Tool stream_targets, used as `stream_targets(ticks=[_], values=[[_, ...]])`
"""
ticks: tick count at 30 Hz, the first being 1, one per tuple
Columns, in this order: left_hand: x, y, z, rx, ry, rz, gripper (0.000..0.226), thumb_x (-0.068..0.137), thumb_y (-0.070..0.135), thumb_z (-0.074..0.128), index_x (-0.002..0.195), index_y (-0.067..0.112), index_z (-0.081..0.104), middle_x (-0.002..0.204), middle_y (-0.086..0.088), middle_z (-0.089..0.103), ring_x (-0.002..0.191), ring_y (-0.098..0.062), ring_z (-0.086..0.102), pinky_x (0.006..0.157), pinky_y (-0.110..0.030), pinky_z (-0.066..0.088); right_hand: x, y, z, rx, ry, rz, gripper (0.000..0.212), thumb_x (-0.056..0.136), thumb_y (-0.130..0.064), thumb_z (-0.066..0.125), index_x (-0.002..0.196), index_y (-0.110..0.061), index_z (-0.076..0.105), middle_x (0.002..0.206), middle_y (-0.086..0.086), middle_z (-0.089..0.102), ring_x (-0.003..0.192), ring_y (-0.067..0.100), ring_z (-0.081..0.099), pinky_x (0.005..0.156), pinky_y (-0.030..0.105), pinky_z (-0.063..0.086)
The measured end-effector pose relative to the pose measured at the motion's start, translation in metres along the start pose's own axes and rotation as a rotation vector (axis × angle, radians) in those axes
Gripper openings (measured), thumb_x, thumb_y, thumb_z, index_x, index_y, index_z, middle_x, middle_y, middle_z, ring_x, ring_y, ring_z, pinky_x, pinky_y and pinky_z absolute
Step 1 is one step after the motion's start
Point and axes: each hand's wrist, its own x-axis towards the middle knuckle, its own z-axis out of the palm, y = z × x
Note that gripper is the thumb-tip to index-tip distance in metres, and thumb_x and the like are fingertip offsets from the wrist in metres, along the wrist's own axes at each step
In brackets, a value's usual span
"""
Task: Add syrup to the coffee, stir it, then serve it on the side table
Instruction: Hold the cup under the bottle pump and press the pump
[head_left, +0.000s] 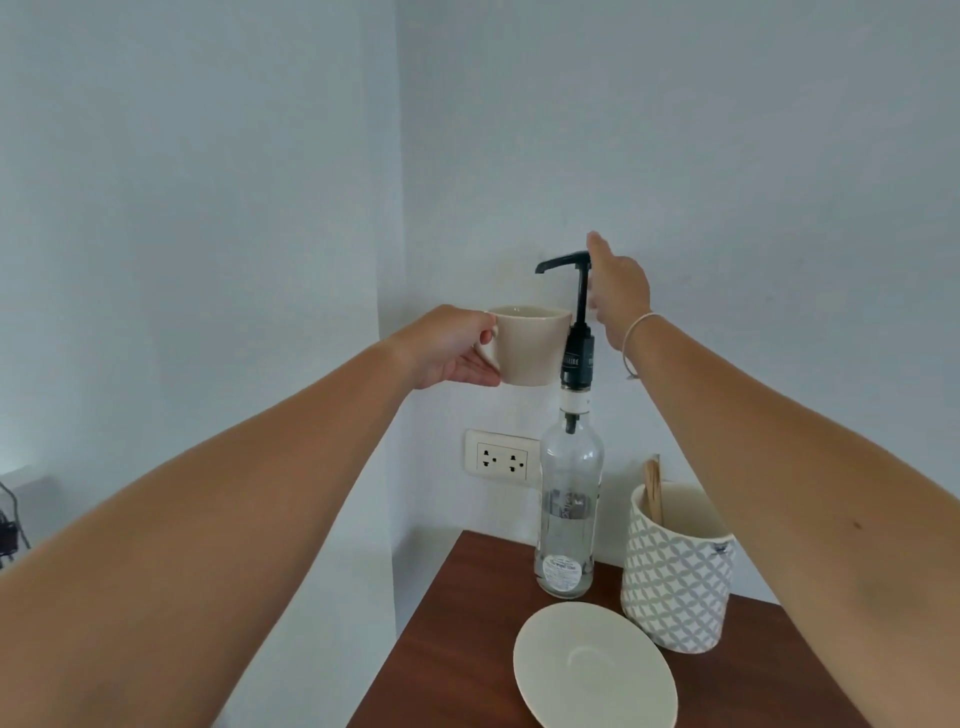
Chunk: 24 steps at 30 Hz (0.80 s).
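My left hand (451, 349) grips a cream coffee cup (530, 344) by its handle and holds it in the air, its rim just below the black pump spout (563, 261). The cup's side touches the pump collar of a tall clear glass syrup bottle (570, 512) that stands on the dark wooden table (467, 654). My right hand (618, 288) rests at the back of the pump head, fingers extended over it. The pump stem is up. The inside of the cup is hidden.
An empty cream saucer (595, 667) lies on the table in front of the bottle. To its right stands a patterned white and grey holder (678, 569) with wooden stirrers (653, 486). A wall socket (501, 460) sits behind, in a white corner.
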Motion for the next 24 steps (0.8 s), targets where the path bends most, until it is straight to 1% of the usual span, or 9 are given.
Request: stream_targets(ticks=[2, 4, 7, 10, 13, 15, 17, 20, 24], values=[[0.004, 0.003, -0.002, 0.000, 0.004, 0.005, 0.028, 0.093, 0.017, 0.043, 0.066, 0.010, 0.041, 0.085, -0.029, 0.059, 0.072, -0.033, 0.066, 0.065, -0.029, 0.058, 0.006, 0.000, 0.004, 0.027, -0.004, 0.029, 0.043, 0.081, -0.056, 0.046, 0.064, -0.017, 0.040, 0.069, 0.001, 0.043, 0.065, 0.019, 0.043, 0.065, 0.032, 0.039], [0.007, 0.007, -0.005, -0.007, 0.007, 0.015, 0.028, 0.094, 0.017, 0.042, 0.067, 0.010, 0.041, 0.085, -0.029, 0.059, 0.072, -0.033, 0.066, 0.064, -0.029, 0.058, 0.008, 0.001, 0.009, 0.045, -0.020, 0.055, 0.040, 0.077, -0.054, 0.049, 0.066, -0.017, 0.041, 0.073, 0.003, 0.044, 0.069, 0.021, 0.044, 0.068, 0.033, 0.040], [0.008, 0.012, -0.007, -0.027, 0.001, 0.021, 0.028, 0.094, 0.016, 0.042, 0.067, 0.009, 0.041, 0.087, -0.029, 0.058, 0.073, -0.033, 0.065, 0.063, -0.029, 0.058, 0.008, 0.004, 0.014, 0.082, -0.059, 0.114, 0.033, 0.080, -0.047, 0.051, 0.072, -0.015, 0.045, 0.074, 0.002, 0.049, 0.061, 0.020, 0.049, 0.065, 0.030, 0.041], [0.008, 0.017, -0.008, -0.036, -0.009, 0.027, 0.027, 0.094, 0.016, 0.042, 0.068, 0.009, 0.040, 0.093, -0.032, 0.057, 0.075, -0.034, 0.066, 0.064, -0.029, 0.059, 0.007, 0.001, 0.018, 0.121, -0.069, 0.136, 0.025, 0.077, -0.041, 0.049, 0.075, -0.016, 0.047, 0.077, 0.003, 0.054, 0.059, 0.020, 0.052, 0.065, 0.031, 0.045], [0.009, 0.021, -0.008, -0.037, -0.007, 0.034, 0.027, 0.093, 0.015, 0.043, 0.067, 0.009, 0.040, 0.091, -0.030, 0.058, 0.075, -0.034, 0.066, 0.063, -0.029, 0.059, 0.007, -0.002, 0.019, 0.104, -0.054, 0.106, 0.024, 0.076, -0.037, 0.045, 0.079, -0.014, 0.049, 0.081, 0.005, 0.054, 0.060, 0.022, 0.051, 0.058, 0.028, 0.045], [0.010, 0.022, -0.008, -0.043, -0.004, 0.039, 0.027, 0.093, 0.015, 0.043, 0.067, 0.009, 0.041, 0.090, -0.029, 0.058, 0.075, -0.034, 0.066, 0.063, -0.029, 0.059, 0.009, -0.003, 0.020, 0.092, -0.059, 0.081, 0.031, 0.074, -0.035, 0.043, 0.086, -0.009, 0.053, 0.084, 0.006, 0.057, 0.057, 0.021, 0.051, 0.048, 0.022, 0.044], [0.011, 0.023, -0.009, -0.045, 0.001, 0.038, 0.027, 0.093, 0.014, 0.043, 0.066, 0.009, 0.041, 0.089, -0.028, 0.058, 0.076, -0.034, 0.066, 0.063, -0.029, 0.059, 0.012, -0.002, 0.022, 0.077, -0.062, 0.054, 0.037, 0.075, -0.034, 0.042, 0.090, -0.005, 0.057, 0.082, 0.006, 0.060, 0.056, 0.021, 0.052, 0.042, 0.019, 0.043], [0.012, 0.022, -0.011, -0.041, 0.008, 0.033, 0.028, 0.093, 0.015, 0.043, 0.066, 0.009, 0.041, 0.088, -0.029, 0.059, 0.076, -0.034, 0.067, 0.063, -0.028, 0.059, 0.013, -0.001, 0.024, 0.060, -0.045, 0.022, 0.026, 0.081, -0.032, 0.042, 0.085, -0.008, 0.053, 0.077, 0.005, 0.056, 0.058, 0.022, 0.053, 0.041, 0.021, 0.044], [0.012, 0.020, -0.011, -0.054, 0.006, 0.036, 0.028, 0.093, 0.015, 0.043, 0.066, 0.009, 0.041, 0.087, -0.030, 0.059, 0.075, -0.034, 0.067, 0.063, -0.028, 0.059, 0.012, 0.000, 0.024, 0.072, -0.041, 0.010, 0.021, 0.082, -0.031, 0.043, 0.081, -0.011, 0.050, 0.082, 0.007, 0.058, 0.061, 0.023, 0.055, 0.041, 0.020, 0.043]])
